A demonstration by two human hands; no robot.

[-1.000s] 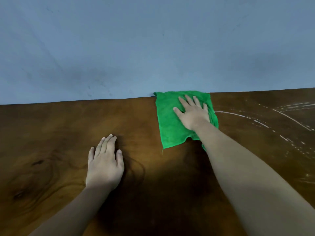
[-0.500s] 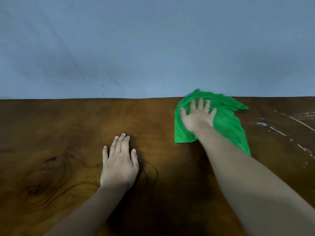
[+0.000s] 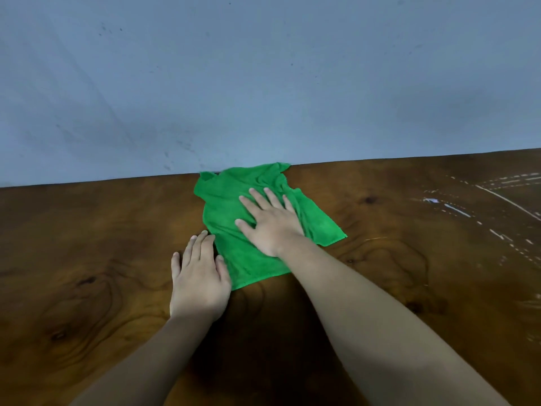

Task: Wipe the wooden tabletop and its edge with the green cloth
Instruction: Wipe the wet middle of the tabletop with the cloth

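The green cloth (image 3: 228,212) lies spread and a little rumpled on the dark wooden tabletop (image 3: 87,244), its far corners reaching the table's far edge. My right hand (image 3: 270,222) presses flat on the cloth's middle with fingers straight and spread. Just left of the cloth, my left hand (image 3: 199,276) rests flat on the bare wood, its thumb and index finger touching the cloth's near left border.
A pale blue-grey wall (image 3: 263,83) stands directly behind the table's far edge. White streaks and specks (image 3: 483,206) mark the wood at the right. Dark knots and grain rings show in the wood at the left.
My right hand has drawn the cloth back toward me and leftward; it now lies flatter, beside my left hand. The view has shifted, so the table edge sits lower and tilted.
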